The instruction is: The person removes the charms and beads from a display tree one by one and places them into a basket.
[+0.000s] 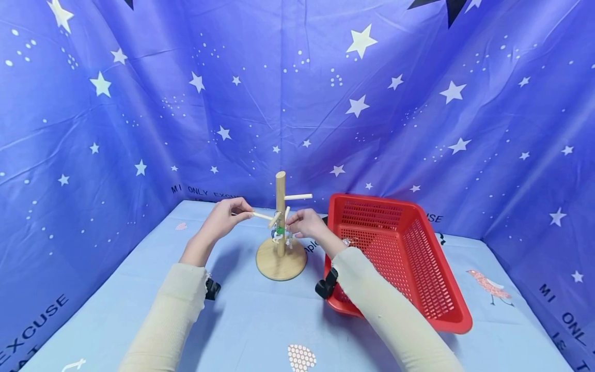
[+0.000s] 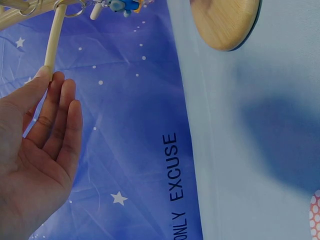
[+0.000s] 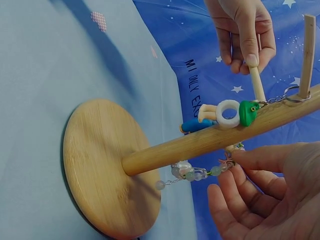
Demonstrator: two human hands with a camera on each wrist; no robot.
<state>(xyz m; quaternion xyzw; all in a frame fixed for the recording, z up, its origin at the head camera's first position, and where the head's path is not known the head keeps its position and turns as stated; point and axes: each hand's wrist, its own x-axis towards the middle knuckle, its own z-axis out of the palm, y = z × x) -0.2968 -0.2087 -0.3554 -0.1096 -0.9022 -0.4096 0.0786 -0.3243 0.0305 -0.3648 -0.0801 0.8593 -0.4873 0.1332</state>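
Observation:
A wooden stand (image 1: 281,191) with a round base and several side pegs stands on the table. My left hand (image 1: 223,219) pinches the outer end of one peg (image 2: 54,40) between thumb and fingers. On the other side of the post, my right hand (image 3: 265,187) pinches the upper end of a beaded keychain (image 3: 200,173) with clear and pale green beads, which hangs beside the post. A keychain with a green-topped figure and white ring (image 3: 248,113) hangs by its metal ring from a peg. A blue figure keychain (image 2: 120,6) hangs close to it.
A red plastic basket (image 1: 429,258) stands right of the wooden stand, under my right forearm. Inside it, near my wrist, lies a small shiny item (image 1: 349,241). A star-patterned blue cloth (image 1: 288,103) rises behind the light blue table cover (image 1: 260,320).

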